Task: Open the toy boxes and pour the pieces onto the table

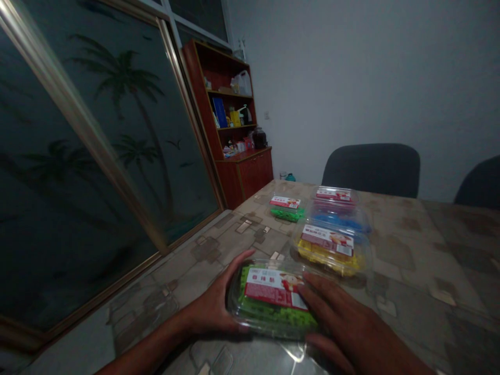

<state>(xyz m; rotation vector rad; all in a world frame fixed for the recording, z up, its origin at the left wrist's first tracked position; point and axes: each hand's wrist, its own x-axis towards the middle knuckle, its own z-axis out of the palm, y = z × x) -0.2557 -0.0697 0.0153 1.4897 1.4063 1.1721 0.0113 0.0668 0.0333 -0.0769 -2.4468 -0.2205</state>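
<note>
Along the near side of the patterned table (219,234), with a dark chair (371,169) across from me, I have the clear light-green box (269,315) between both hands. Beyond it, to the right, sits the yellow box (332,260). My right hand (347,317) lies over the box's right end, its grip hard to tell; my left hand (216,307) grips the left end, beside the red-and-white label (269,286).
</note>
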